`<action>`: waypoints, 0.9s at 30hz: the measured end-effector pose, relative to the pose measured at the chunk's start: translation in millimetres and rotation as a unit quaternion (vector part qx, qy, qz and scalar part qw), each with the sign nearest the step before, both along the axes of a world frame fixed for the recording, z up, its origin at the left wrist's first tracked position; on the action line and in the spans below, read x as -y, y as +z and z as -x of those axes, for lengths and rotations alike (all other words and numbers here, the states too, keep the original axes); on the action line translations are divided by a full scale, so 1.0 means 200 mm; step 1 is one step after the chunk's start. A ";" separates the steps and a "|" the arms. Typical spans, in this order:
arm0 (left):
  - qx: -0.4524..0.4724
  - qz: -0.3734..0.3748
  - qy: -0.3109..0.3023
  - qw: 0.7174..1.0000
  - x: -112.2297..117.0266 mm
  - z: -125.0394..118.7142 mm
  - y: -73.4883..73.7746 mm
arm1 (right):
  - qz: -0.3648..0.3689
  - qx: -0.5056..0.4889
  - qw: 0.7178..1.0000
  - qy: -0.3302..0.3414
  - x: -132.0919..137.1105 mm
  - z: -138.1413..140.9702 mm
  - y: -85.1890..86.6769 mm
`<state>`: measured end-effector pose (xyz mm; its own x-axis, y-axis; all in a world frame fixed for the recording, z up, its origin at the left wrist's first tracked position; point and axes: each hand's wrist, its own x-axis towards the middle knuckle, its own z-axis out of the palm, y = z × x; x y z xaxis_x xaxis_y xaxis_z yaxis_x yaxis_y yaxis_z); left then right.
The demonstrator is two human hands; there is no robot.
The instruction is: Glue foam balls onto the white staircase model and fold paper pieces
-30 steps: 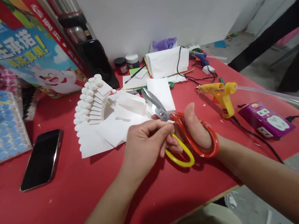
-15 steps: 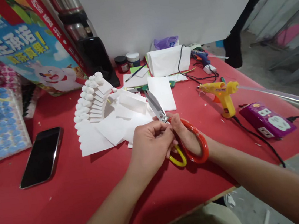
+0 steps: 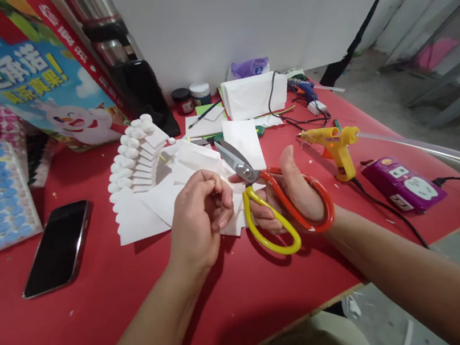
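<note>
While the black smartphone (image 3: 57,247) lies far left on the red table (image 3: 106,329), the fanned stack of white foam pieces (image 3: 134,169) sits beyond my left hand (image 3: 200,223), whose thumb and fingertips pinch a white paper sheet (image 3: 233,226) low over the tabletop. My right hand (image 3: 295,191) grips the red-and-yellow-handled steel scissors (image 3: 235,161), blades nearly closed, beside that sheet. Assessment: the step is lining up a cut; next, the blades must open onto the sheet's edge. Yellow glue gun (image 3: 333,142) stands right.

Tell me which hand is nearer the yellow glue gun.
Right. The right hand, gripping the scissors, sits just beside the glue gun on the red table; the left hand is farther off, beyond the scissors, at the white paper.
</note>
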<state>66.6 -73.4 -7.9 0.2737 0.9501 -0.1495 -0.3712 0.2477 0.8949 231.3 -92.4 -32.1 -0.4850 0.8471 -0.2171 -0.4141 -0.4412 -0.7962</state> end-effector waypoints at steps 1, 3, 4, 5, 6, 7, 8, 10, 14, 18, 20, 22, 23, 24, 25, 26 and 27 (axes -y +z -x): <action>0.010 0.005 -0.010 1.000 0.00 0.00 0.01 | 0.001 -0.003 1.000 0.002 0.00 0.00 0.00; 0.003 0.000 -0.041 0.999 0.02 -0.01 0.01 | -0.002 0.004 1.000 0.013 0.00 0.00 -0.01; -0.015 -0.006 -0.061 0.998 0.03 -0.02 0.01 | -0.004 0.012 1.000 0.018 0.00 0.01 -0.02; -0.040 -0.012 -0.080 0.996 0.05 -0.03 0.00 | -0.009 0.024 0.999 0.020 0.00 0.01 -0.03; -0.066 -0.014 -0.097 0.993 0.06 -0.04 0.00 | -0.017 0.036 0.999 0.019 0.00 0.02 -0.05; -0.088 -0.013 -0.109 0.990 0.07 -0.05 -0.01 | -0.026 0.048 0.998 0.014 0.01 0.02 -0.06; -0.107 -0.010 -0.114 0.988 0.08 -0.05 -0.01 | -0.035 0.059 0.998 0.008 0.01 0.03 -0.08; -0.136 -0.008 -0.105 0.985 0.09 -0.06 -0.02 | -0.040 0.074 0.996 -0.008 0.03 0.03 -0.10; -0.165 -0.019 -0.096 0.981 0.09 -0.06 -0.04 | -0.018 0.067 0.997 -0.021 0.05 0.04 -0.13; -0.206 -0.071 -0.086 0.972 0.10 -0.06 -0.06 | -0.022 0.077 0.997 -0.023 0.05 0.04 -0.17; -0.224 -0.097 -0.079 0.966 0.10 -0.07 -0.07 | -0.029 0.083 0.996 -0.024 0.05 0.04 -0.19; -0.231 -0.113 -0.074 0.964 0.11 -0.08 -0.07 | -0.030 0.090 0.995 -0.026 0.05 0.04 -0.19; -0.231 -0.118 -0.073 0.963 0.11 -0.08 -0.07 | -0.030 0.095 0.995 -0.027 0.05 0.04 -0.19; -0.231 -0.118 -0.071 0.963 0.11 -0.09 -0.07 | -0.029 0.100 0.994 -0.026 0.05 0.04 -0.18; -0.228 -0.115 -0.070 0.964 0.12 -0.09 -0.07 | -0.030 0.107 0.994 -0.023 0.05 0.04 -0.17; -0.224 -0.108 -0.070 0.966 0.12 -0.10 -0.07 | -0.032 0.114 0.993 -0.021 0.05 0.04 -0.16; -0.220 -0.100 -0.069 0.968 0.12 -0.10 -0.07 | -0.033 0.121 0.992 -0.019 0.05 0.05 -0.15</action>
